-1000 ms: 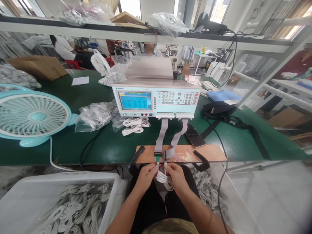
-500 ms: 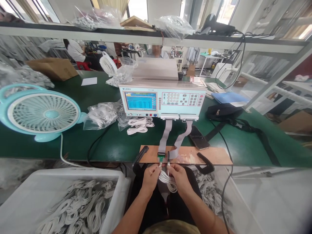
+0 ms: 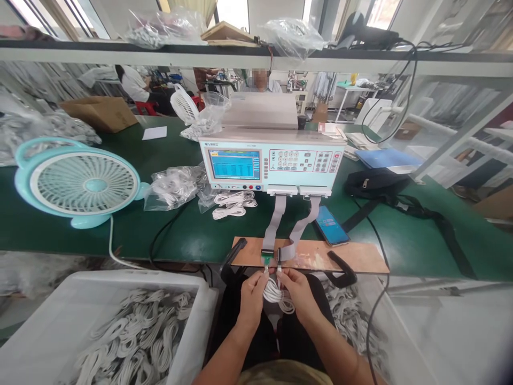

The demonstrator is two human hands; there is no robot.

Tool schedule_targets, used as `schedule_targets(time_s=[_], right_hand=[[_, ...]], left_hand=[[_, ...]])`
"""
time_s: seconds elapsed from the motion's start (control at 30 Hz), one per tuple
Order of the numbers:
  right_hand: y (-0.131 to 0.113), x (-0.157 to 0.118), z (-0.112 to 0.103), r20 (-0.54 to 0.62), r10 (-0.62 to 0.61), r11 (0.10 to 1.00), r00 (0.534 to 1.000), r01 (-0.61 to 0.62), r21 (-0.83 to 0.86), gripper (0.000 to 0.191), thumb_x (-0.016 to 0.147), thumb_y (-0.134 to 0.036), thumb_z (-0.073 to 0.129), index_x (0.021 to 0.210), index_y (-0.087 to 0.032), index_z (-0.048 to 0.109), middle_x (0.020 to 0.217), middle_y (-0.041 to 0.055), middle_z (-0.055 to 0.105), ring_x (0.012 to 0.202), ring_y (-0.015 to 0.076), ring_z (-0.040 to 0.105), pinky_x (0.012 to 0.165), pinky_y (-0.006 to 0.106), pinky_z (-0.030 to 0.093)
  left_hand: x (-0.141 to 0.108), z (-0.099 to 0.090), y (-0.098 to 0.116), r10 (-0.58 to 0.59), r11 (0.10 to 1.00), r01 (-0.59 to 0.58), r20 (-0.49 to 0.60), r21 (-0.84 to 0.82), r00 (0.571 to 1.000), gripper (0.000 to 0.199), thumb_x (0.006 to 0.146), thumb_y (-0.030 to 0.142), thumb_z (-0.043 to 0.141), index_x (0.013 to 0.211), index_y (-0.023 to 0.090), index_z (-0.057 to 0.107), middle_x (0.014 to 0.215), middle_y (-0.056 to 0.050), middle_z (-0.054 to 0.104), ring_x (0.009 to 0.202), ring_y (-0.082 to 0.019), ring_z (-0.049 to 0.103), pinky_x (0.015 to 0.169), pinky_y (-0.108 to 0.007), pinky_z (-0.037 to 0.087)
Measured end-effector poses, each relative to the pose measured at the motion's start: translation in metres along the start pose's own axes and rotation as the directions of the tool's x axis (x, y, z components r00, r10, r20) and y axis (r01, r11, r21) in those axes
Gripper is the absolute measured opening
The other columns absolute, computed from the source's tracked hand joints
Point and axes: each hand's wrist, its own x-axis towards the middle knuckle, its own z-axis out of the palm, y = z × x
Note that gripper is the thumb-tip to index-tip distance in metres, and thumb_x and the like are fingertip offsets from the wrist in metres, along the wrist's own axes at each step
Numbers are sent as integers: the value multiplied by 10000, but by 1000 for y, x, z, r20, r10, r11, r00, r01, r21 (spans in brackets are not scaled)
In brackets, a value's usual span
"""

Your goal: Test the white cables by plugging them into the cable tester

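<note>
A coiled white cable (image 3: 273, 292) hangs between my hands, just off the front edge of a wooden board (image 3: 308, 256). My left hand (image 3: 252, 291) pinches one end of it, close against a small green circuit board (image 3: 267, 260) on a grey ribbon cable (image 3: 274, 227). My right hand (image 3: 295, 290) grips the other end, near a black connector (image 3: 279, 255) on a second ribbon cable (image 3: 303, 224). Whether the plugs are fully seated is too small to tell. Both ribbons run up to a tester (image 3: 272, 163) with a lit blue screen.
Black clamps (image 3: 233, 259) sit on the board. A lit phone (image 3: 332, 225), a blue fan (image 3: 86, 184), bagged cables (image 3: 174, 187) and bundled white cables (image 3: 234, 205) lie on the green table. A white bin (image 3: 200, 299) of coiled cables stands at left. People are working behind.
The phone's screen has lit up. The whole view has shifted slightly, with things appearing further right. Both hands keep their hold on the cable ends.
</note>
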Motion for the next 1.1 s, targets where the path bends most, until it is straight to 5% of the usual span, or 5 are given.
schedule_targets(time_s=[0.37, 0.7, 1.1], right_hand=[[3, 1, -3, 42, 14, 1000, 999, -13, -11, 297, 658, -426, 661, 582, -157, 560, 518, -37, 465, 483, 85, 382, 499, 229, 308], [2, 0, -4, 59, -15, 1000, 998, 16, -20, 285, 683, -386, 651, 547, -162, 540, 511, -48, 461, 496, 79, 379, 519, 222, 299], [3, 1, -6, 62, -3, 999, 998, 6, -39, 302, 669, -421, 657, 559, -168, 533, 532, -29, 473, 501, 91, 385, 511, 238, 308]], left_hand=[[-7, 14, -4, -1, 998, -5, -101, -64, 995, 279, 767, 367, 560, 876, 136, 673, 705, -27, 628, 639, -134, 548, 598, -224, 422], [-2, 7, -9, 23, 1000, -24, -94, -10, 995, 276, 778, 368, 545, 811, 125, 671, 644, -17, 592, 602, -119, 518, 561, -212, 404], [-13, 24, -11, 11, 983, -50, -218, -174, 976, 276, 752, 375, 579, 833, 129, 676, 708, -33, 653, 650, -146, 572, 619, -240, 449]])
